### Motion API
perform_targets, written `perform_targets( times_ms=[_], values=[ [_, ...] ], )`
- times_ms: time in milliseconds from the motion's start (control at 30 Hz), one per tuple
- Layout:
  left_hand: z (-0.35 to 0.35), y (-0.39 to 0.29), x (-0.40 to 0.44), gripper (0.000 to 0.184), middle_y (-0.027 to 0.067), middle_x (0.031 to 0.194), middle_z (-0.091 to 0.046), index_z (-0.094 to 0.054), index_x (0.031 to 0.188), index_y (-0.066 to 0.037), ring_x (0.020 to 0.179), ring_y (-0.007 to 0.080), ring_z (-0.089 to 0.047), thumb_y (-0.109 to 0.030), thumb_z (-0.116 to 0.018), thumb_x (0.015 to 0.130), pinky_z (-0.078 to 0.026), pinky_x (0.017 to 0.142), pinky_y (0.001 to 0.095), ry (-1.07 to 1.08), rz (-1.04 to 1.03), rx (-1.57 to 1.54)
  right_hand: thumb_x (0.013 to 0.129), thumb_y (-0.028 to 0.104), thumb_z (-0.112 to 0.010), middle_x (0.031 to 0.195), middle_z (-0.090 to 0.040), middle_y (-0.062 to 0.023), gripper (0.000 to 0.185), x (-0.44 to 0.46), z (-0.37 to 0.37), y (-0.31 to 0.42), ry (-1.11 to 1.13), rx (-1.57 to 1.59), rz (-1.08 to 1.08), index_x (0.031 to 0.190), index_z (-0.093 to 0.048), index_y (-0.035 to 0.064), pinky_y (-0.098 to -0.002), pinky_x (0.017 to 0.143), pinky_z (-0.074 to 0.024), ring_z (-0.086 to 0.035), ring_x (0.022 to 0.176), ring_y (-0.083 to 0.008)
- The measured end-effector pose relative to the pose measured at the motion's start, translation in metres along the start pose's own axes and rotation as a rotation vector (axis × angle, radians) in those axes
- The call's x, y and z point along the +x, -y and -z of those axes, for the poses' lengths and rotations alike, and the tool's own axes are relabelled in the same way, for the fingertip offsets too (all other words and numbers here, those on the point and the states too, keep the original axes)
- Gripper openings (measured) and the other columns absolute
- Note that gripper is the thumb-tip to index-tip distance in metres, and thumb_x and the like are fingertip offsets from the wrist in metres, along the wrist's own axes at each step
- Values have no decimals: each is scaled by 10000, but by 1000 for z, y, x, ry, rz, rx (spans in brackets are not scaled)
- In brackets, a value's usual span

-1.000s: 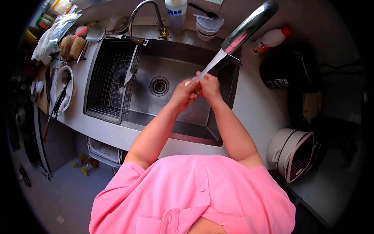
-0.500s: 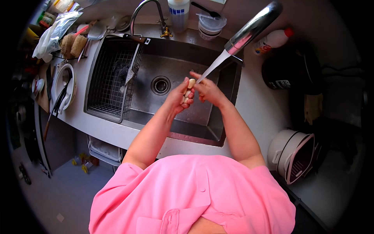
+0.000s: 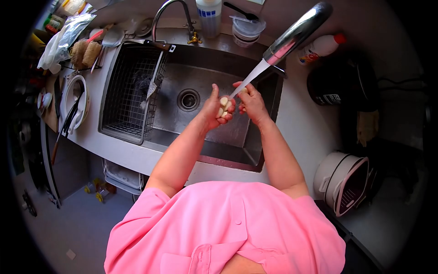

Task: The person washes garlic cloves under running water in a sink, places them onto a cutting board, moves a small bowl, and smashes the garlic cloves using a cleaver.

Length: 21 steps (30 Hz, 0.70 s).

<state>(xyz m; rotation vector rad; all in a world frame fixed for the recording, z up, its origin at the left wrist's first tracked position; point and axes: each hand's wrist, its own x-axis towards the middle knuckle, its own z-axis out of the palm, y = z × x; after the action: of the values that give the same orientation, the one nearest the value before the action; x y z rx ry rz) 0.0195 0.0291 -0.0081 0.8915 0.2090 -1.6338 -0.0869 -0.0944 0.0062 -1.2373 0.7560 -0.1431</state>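
Observation:
Several pale, peeled garlic cloves [image 3: 224, 106] lie in the cupped palm of my left hand [image 3: 211, 111], its fingers curled up around them and its thumb raised. Beside it, my right hand [image 3: 253, 106] pinches one more pale clove [image 3: 244, 90] between thumb and fingers, partly hidden by them. A stream of water [image 3: 252, 78] runs from the chrome faucet [image 3: 296, 34] down between the two hands. Both hands are held above the steel sink [image 3: 173, 123], to the right of its drain [image 3: 188, 99].
A wire basket [image 3: 130, 118] with a knife [image 3: 159, 44] across its rear edge fills the sink's left side. A second, curved tap [image 3: 191, 34] stands behind. Left is a white bowl of utensils [image 3: 83, 114]; right are a white bottle [image 3: 320, 47] and a pale basket [image 3: 333, 173].
My left hand has opened out, with its thumb lifted off and the cloves spread in the palm. My right hand has drawn slightly right and now holds a clove.

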Motion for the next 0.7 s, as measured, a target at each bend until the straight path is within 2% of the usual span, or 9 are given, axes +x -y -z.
perform_targets(
  times_ms=[67, 133, 167, 233, 367, 467, 533, 633, 700],
  values=[
    [2, -1, 1, 767, 20, 623, -452, -502, 856, -102, 434, 107, -389, -789, -169, 782, -198, 346, 183, 3, 38, -3, 841, 220, -554, 853, -575, -62, 241, 0, 3, 4, 48, -95, 24, 1060, -577, 125, -269, 491, -443, -525, 567, -117],
    [-1, -3, 0, 761, 20, 642, -459, -503, 877, -122, 434, 102, -387, -798, -169, 773, -199, 352, 174, 0, 92, 56, 852, 244, -588, 831, -591, -6, 241, -2, 3, 11, 177, -506, 187, 1046, -608, 103, -234, 533, -437, -556, 634, -86],
    [-2, -5, 1, 761, 20, 642, -459, -503, 877, -122, 434, 102, -387, -798, -169, 773, -199, 352, 174, 2, 94, 58, 852, 244, -588, 831, -591, -6, 241, -3, 3, 10, 174, -506, 187, 1046, -608, 103, -234, 533, -437, -556, 634, -86],
    [-6, -7, 1, 735, 20, 659, -460, -492, 892, -141, 429, 95, -382, -792, -170, 779, -201, 350, 172, 2, 132, 103, 849, 278, -608, 775, -596, -2, 259, -3, 2, 7, 118, -952, 489, 1021, -616, 85, -261, 605, -453, -564, 664, -95],
    [-10, -7, -3, 672, 8, 620, -455, -470, 820, -132, 441, 110, -452, -749, -205, 818, -228, 336, 173, 36, 19, 159, 871, 301, -579, 730, -597, -10, 246, 11, 0, -6, 129, -785, 283, 952, -618, 72, -272, 643, -458, -562, 706, -103],
    [-3, -3, 1, 573, -3, 592, -426, -444, 816, -145, 412, 97, -367, -694, -286, 851, -194, 340, 177, 59, -24, 101, 897, 329, -538, 725, -599, -13, 271, 19, -5, -13, 91, -554, 237, 884, -602, 65, -275, 645, -455, -552, 685, -102],
    [2, -1, 2, 530, -21, 542, -390, -424, 760, -148, 407, 105, -360, -658, -327, 866, -192, 335, 186, 86, 15, -20, 893, 388, -489, 780, -631, -100, 349, 18, -10, -13, 30, -584, 289, 873, -633, 71, -343, 615, -468, -628, 675, -243],
    [-1, 0, 2, 545, -27, 510, -362, -410, 712, -154, 394, 103, -346, -672, -323, 857, -188, 326, 194, -4, 6, -21, 903, 372, -494, 712, -608, -42, 343, 14, -17, -15, 43, -290, 100, 871, -628, 58, -302, 521, -451, -572, 553, -152],
    [1, 0, 1, 549, -24, 502, -363, -408, 702, -155, 387, 101, -345, -676, -326, 853, -185, 323, 193, -23, 10, -20, 908, 362, -497, 696, -593, -20, 329, 6, -17, -7, 101, -243, 14, 884, -621, 58, -277, 484, -432, -530, 522, -116]
  ],
)
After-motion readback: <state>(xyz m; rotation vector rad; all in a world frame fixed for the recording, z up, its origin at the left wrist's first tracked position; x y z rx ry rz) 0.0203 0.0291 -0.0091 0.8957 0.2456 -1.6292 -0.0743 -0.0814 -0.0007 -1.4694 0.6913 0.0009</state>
